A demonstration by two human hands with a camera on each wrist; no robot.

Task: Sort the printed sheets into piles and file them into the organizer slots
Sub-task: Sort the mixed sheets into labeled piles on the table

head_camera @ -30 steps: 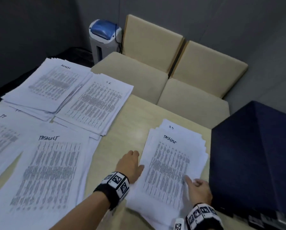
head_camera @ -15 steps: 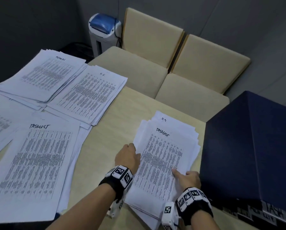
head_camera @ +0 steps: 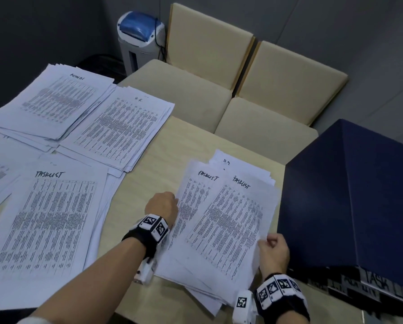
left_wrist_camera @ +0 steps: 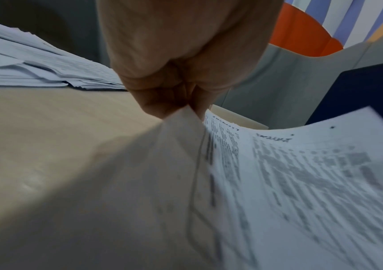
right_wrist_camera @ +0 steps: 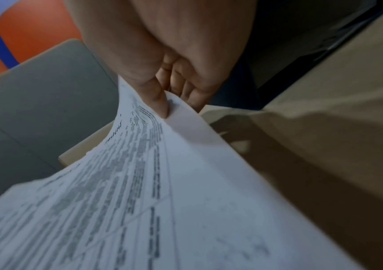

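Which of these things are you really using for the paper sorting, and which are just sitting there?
Part of the job:
- unsorted stack, left hand pinching a sheet's edge
- top TASKLIST sheet, pinched by right hand
- TASKLIST pile
- HR pile
- ADMIN pile
- dark blue organizer

Just sitting there:
- shredder
- beige chairs

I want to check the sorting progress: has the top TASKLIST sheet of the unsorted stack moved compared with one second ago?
Yes. The top TASKLIST sheet, pinched by the right hand, has shifted right toward the dark blue organizer, uncovering a second TASKLIST sheet held by the left hand.
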